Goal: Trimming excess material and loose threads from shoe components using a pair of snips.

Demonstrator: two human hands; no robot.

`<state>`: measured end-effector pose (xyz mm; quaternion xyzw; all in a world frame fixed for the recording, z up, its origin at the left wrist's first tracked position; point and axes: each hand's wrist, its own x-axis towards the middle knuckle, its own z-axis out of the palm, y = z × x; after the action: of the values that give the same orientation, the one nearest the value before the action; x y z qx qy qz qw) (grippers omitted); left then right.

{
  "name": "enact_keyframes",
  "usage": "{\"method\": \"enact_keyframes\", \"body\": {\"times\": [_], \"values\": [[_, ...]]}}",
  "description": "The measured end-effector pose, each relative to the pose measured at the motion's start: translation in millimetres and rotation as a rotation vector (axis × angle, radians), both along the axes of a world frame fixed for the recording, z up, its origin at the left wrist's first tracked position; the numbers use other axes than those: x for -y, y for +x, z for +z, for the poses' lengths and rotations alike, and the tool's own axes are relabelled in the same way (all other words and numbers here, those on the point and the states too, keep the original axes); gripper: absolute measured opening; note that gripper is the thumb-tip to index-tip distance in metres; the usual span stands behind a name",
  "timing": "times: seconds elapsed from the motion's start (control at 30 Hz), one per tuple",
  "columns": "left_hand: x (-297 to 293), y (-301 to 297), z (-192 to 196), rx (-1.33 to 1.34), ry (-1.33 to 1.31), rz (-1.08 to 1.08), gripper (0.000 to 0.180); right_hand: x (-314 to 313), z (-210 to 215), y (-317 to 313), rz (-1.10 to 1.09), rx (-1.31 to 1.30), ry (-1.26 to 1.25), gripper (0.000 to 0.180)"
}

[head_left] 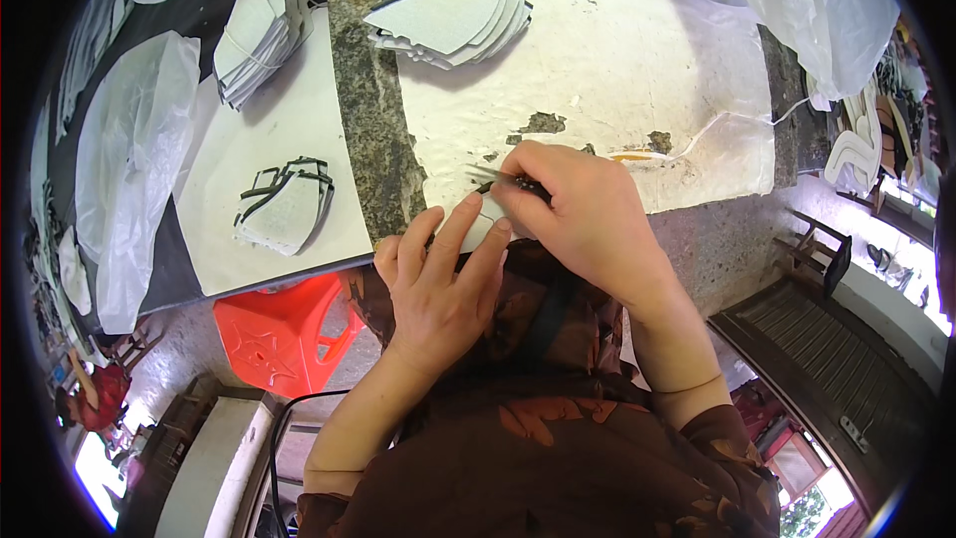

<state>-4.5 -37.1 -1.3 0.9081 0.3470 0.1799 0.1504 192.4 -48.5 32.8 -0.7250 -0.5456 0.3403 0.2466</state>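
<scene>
left hand (pixel 438 274): half-open, fingers on piece (pixel 490 209) | right hand (pixel 573 214), 2 o'clock: pinched round tool (pixel 531 184) | best: steady piece

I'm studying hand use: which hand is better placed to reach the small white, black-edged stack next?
Probably the left hand: it is nearer the small white, black-edged stack, while the right hand holds a dark-handled metal tool. The left touches a white piece.

A red stool (pixel 261 334) was seen at near left; translucent plastic (pixel 822 10) was draped at far right.
</scene>
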Motion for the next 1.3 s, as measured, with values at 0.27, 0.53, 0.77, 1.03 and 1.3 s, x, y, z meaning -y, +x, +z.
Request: {"method": "enact_keyframes", "body": {"times": [0.27, 0.53, 0.77, 1.03, 1.3], "values": [[-0.6, 1.1, -2.1, 0.018, -0.002, 0.003, 0.037, 0.4, 2.5, 6.7, -0.086, -0.021, -0.025, 0.017], [-0.2, 7.0, 7.1, -0.055, -0.023, 0.032, 0.057, 1.5, 4.1, 11.3, -0.051, 0.138, -0.005, 0.020], [1.2, 14.0, 11.8, -0.081, -0.020, 0.052, 0.056, 4.2, 3.5, 14.6, -0.101, 0.128, -0.024, 0.019], [-5.7, 21.6, 15.2, -0.050, 0.014, 0.065, 0.040, 6.5, 5.8, 21.9, -0.104, 0.094, -0.010, 0.019], [-17.1, 32.5, 12.5, 0.052, 0.024, 0.029, 0.028, 9.9, 7.4, 30.3, -0.106, 0.063, -0.060, 0.021]]}}
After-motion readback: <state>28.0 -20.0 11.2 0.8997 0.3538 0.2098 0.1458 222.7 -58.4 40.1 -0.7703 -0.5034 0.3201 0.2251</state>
